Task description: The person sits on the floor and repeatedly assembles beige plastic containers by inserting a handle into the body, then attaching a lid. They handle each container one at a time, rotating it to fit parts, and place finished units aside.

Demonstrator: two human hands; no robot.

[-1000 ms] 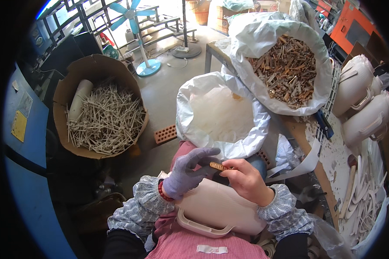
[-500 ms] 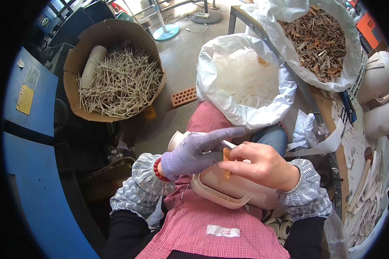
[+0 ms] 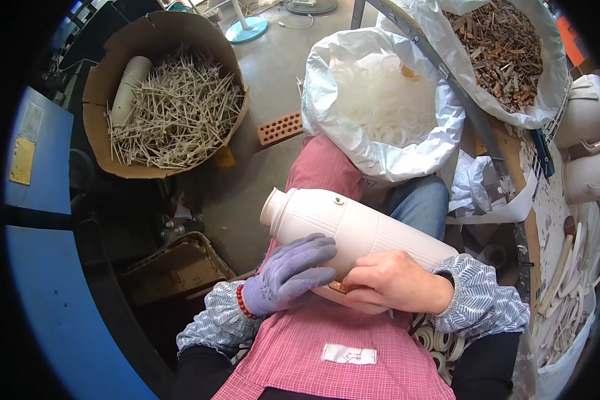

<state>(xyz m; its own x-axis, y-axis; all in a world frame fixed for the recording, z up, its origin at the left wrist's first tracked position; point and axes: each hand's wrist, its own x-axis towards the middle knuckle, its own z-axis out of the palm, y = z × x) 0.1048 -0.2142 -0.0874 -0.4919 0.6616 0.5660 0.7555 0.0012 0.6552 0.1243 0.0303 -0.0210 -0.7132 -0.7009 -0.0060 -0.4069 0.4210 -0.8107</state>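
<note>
Lying across the lap, neck pointing up-left, the white ribbed flask shell (image 3: 357, 230) is gripped by gloved left hand (image 3: 288, 275) and bare right hand (image 3: 393, 283), both closed on its lower side.

A cream ribbed flask body (image 3: 353, 233) lies across the lap, gloved left hand (image 3: 290, 272) and bare right hand (image 3: 390, 280) gripping its near side; a white ring-filled sack (image 3: 380, 100) sits beyond it.

Three white jugs (image 3: 353, 230), two sacks (image 3: 380, 100), one brick (image 3: 280, 129).
</note>
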